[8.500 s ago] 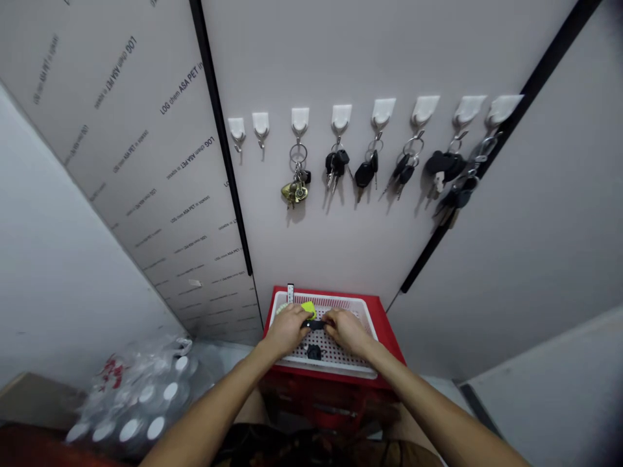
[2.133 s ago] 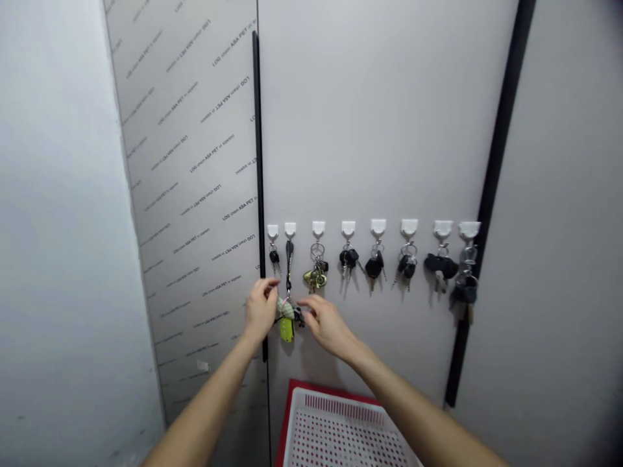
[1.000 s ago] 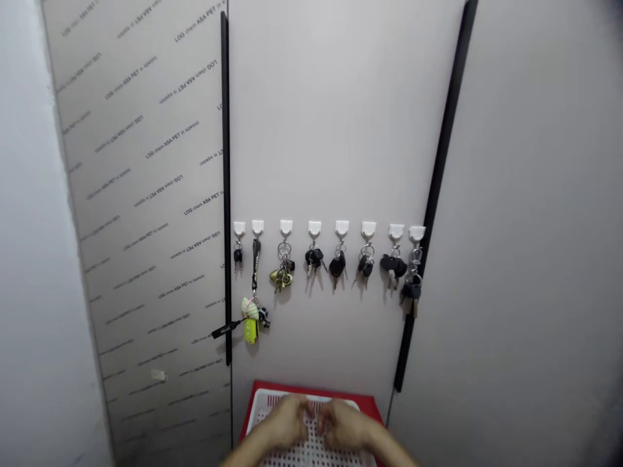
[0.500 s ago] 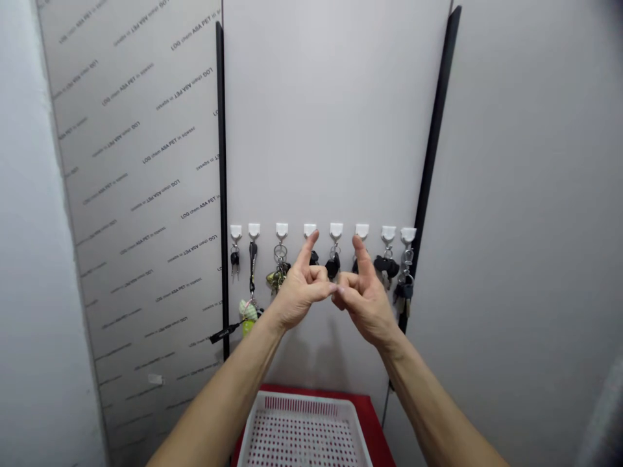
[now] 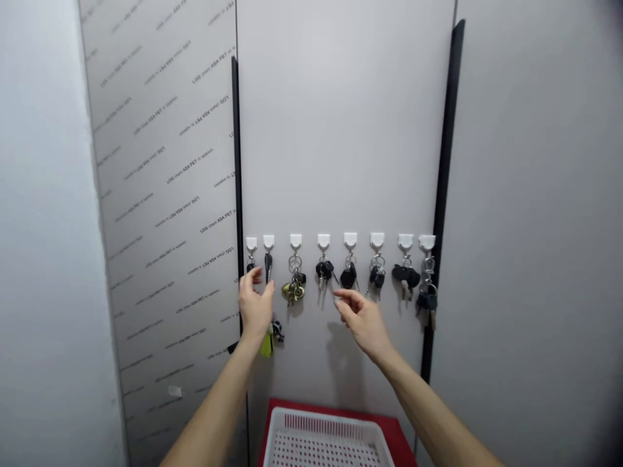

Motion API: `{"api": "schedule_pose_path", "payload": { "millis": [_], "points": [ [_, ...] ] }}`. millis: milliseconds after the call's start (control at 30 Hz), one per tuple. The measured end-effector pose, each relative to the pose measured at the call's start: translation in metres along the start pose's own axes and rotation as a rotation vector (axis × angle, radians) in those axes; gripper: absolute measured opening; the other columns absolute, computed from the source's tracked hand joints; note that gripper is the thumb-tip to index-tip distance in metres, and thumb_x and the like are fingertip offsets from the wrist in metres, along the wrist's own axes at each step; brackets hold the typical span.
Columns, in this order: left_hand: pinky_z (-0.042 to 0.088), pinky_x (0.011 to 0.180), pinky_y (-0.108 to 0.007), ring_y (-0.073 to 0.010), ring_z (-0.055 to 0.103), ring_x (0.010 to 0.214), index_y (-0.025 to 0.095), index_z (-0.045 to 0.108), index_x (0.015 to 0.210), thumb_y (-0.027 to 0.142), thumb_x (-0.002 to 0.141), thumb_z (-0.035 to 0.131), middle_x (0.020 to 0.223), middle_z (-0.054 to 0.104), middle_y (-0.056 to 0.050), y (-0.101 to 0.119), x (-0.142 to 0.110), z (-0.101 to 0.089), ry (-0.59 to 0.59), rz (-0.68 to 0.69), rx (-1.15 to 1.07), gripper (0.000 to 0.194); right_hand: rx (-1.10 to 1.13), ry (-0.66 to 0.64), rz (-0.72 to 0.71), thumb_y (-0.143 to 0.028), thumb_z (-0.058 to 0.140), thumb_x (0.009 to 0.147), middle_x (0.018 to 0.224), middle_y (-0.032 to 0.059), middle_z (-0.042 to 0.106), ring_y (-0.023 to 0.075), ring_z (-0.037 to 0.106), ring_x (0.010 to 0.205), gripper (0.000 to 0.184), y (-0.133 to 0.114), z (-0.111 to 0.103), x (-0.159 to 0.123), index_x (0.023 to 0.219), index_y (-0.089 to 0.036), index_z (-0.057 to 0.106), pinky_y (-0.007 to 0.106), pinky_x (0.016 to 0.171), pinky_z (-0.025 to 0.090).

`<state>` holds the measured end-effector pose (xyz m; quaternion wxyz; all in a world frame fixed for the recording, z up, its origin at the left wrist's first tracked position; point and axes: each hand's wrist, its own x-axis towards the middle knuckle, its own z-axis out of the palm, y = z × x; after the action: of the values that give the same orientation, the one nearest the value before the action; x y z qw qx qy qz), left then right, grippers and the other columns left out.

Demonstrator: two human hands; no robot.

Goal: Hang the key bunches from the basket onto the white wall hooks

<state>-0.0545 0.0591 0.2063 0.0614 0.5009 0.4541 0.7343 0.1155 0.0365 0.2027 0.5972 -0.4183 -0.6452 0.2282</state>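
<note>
A row of white wall hooks (image 5: 323, 241) runs across a grey panel, each with a bunch of keys. My left hand (image 5: 255, 306) is raised below the two leftmost hooks, fingers apart, covering most of the long lanyard keychain with a yellow-green tag (image 5: 266, 346). It holds nothing that I can see. My right hand (image 5: 361, 318) hovers open below the black keys (image 5: 348, 277) in the middle of the row, touching none. A brass-coloured key bunch (image 5: 293, 290) hangs between my hands.
A white perforated basket (image 5: 327, 439) sits on a red stool (image 5: 400, 438) at the bottom, below my arms. Black vertical strips (image 5: 442, 194) frame the panel. A film-covered sheet with printed text (image 5: 170, 181) stands on the left.
My hands have parted from the finger-to-finger pose and dropped. The left has gone left to the lanyard keychain, the right sits lower under the middle keys.
</note>
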Motion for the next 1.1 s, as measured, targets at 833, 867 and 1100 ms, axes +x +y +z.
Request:
{"api": "schedule_pose_path", "payload": {
  "millis": [833, 867, 1100],
  "points": [
    [0.036, 0.046, -0.017, -0.0048, 0.043, 0.044, 0.016, 0.047, 0.068, 0.031, 0.065, 0.043, 0.054, 0.045, 0.004, 0.05, 0.003, -0.004, -0.302, -0.021, -0.434, 0.016, -0.776, 0.064, -0.059, -0.032, 0.043, 0.062, 0.069, 0.0039, 0.061, 0.016, 0.054, 0.065, 0.023, -0.025, 0.07, 0.059, 0.078, -0.021, 0.056, 0.024, 0.053, 0.035],
    [0.036, 0.046, -0.017, -0.0053, 0.042, 0.044, 0.015, 0.047, 0.066, 0.031, 0.065, 0.042, 0.053, 0.045, 0.004, 0.045, -0.011, -0.005, -0.351, -0.051, -0.401, 0.016, -0.768, 0.053, -0.051, -0.031, 0.043, 0.062, 0.068, 0.0038, 0.061, 0.0157, 0.054, 0.064, 0.021, -0.024, 0.069, 0.059, 0.075, -0.021, 0.056, 0.023, 0.053, 0.035],
    [0.033, 0.052, -0.027, -0.014, 0.043, 0.052, 0.023, 0.041, 0.056, 0.036, 0.067, 0.036, 0.051, 0.041, 0.001, -0.026, -0.112, -0.013, -0.67, -0.3, -0.155, 0.018, -0.546, 0.081, -0.088, -0.025, 0.042, 0.059, 0.057, 0.0012, 0.058, 0.0103, 0.05, 0.054, 0.016, -0.033, 0.06, 0.062, 0.06, -0.018, 0.056, 0.019, 0.051, 0.034]
  ]
}}
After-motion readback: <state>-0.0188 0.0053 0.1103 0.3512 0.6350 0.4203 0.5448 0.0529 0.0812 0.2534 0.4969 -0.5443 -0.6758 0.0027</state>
